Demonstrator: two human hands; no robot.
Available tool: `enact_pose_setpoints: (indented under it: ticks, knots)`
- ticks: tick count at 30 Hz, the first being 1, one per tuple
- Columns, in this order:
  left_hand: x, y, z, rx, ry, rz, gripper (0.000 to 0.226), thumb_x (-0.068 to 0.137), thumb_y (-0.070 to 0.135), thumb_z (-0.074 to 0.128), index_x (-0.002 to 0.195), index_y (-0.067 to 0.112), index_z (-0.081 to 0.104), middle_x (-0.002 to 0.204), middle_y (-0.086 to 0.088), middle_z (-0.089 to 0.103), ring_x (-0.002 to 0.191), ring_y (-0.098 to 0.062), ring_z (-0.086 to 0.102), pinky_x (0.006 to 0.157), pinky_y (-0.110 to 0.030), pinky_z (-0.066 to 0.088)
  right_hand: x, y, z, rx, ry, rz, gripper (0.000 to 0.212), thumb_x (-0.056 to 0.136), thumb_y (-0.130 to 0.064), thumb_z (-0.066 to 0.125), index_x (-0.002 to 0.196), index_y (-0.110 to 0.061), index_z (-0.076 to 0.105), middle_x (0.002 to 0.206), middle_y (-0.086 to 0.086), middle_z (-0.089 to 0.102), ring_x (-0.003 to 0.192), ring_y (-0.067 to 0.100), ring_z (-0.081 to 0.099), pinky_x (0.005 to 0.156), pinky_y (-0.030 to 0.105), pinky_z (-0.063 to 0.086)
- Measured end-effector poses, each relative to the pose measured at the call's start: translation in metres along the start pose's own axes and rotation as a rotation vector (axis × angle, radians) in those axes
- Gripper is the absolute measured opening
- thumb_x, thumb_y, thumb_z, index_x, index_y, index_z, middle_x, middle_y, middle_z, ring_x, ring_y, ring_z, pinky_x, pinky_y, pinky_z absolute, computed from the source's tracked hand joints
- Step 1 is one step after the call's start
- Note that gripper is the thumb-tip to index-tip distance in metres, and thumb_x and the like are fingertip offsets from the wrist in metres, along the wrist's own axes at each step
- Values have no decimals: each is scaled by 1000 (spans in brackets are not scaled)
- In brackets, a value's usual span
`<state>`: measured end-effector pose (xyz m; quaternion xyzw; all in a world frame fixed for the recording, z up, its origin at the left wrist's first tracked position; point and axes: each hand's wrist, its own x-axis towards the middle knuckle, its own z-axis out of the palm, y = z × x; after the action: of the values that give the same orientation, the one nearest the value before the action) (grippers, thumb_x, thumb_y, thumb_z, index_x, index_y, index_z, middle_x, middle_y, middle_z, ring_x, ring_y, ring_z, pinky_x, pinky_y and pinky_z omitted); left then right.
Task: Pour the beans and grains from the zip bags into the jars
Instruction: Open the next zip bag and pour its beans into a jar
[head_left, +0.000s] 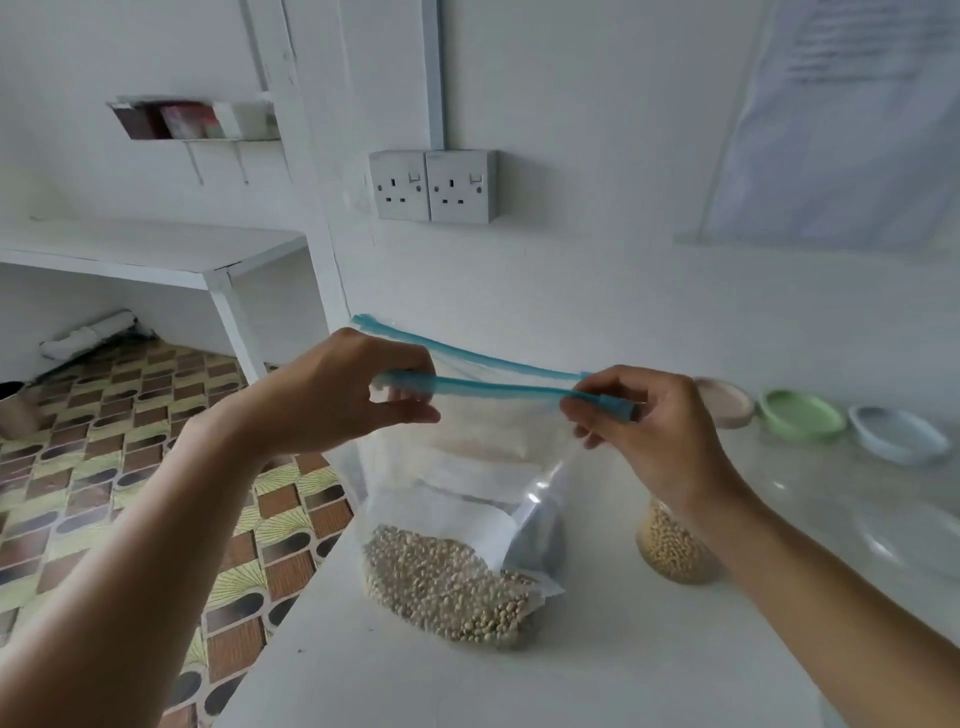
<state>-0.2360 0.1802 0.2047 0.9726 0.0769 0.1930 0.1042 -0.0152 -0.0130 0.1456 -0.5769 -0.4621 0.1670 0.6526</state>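
A clear zip bag (457, 483) with a blue zip strip stands upright on the white counter (571, 665). Pale beans (441, 587) fill its bottom. My left hand (353, 395) pinches the near blue strip at its left end. My right hand (654, 431) pinches the same strip at its right end. The bag's mouth is parted, with the far strip running behind. A glass jar (670, 551) part filled with yellowish beans stands just right of the bag, partly hidden behind my right wrist.
Three lids lie in a row at the back right: pink (727, 405), green (800, 415) and blue (898, 436). More clear glassware (883, 519) stands on the right. Wall sockets (434, 184) hang above. The counter's left edge drops to a patterned floor (130, 467).
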Motion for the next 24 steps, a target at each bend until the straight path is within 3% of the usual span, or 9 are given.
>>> enact_pose_setpoints:
  ticks: [5, 8, 11, 16, 18, 20, 24]
  knots:
    - [12, 21, 2, -21, 106, -12, 33, 79, 59, 71, 88, 27, 72, 77, 17, 69, 74, -8, 66, 68, -23, 52, -13, -7, -16, 153, 136, -44, 14, 69, -14, 84, 81, -11, 78, 73, 13, 73, 63, 22, 65, 61, 28, 54]
    - [16, 35, -2, -48, 142, -7, 39, 77, 68, 67, 88, 31, 73, 81, 18, 72, 70, -12, 69, 67, -31, 55, -20, -17, -30, 151, 140, -87, 11, 74, -7, 84, 82, -8, 78, 75, 14, 73, 64, 22, 64, 61, 27, 53]
    - [25, 55, 2, -79, 158, -20, 43, 73, 71, 63, 87, 32, 73, 84, 19, 71, 72, -10, 68, 68, -31, 55, -20, -27, -51, 168, 149, -119, 11, 77, -1, 83, 84, -7, 77, 74, 8, 72, 64, 18, 62, 63, 26, 52]
    - [47, 85, 26, -116, 115, -39, 55, 69, 82, 61, 86, 30, 72, 80, 17, 72, 74, -11, 70, 73, -35, 59, -22, -30, -89, 187, 154, -53, 12, 79, -4, 82, 89, -5, 76, 76, 7, 72, 66, 17, 62, 67, 29, 54]
    - [54, 96, 37, -140, 104, -55, 49, 71, 77, 65, 87, 32, 71, 80, 14, 73, 74, -13, 71, 75, -37, 59, -29, -28, -104, 193, 176, -19, 18, 76, -10, 84, 90, -4, 75, 76, 8, 73, 67, 17, 63, 68, 28, 56]
    - [60, 107, 44, -140, 52, -68, 41, 74, 71, 71, 94, 35, 67, 83, 15, 74, 78, -9, 71, 80, -35, 60, -36, -24, -120, 198, 200, 9, 26, 71, -16, 85, 91, -4, 73, 79, 10, 75, 71, 21, 67, 71, 30, 58]
    - [75, 135, 47, -147, -76, -69, 53, 69, 72, 69, 112, 43, 58, 102, 24, 71, 98, 6, 65, 88, -20, 50, -48, -18, -139, 215, 209, 59, 30, 69, -19, 84, 91, -4, 70, 85, 16, 77, 75, 25, 71, 72, 32, 57]
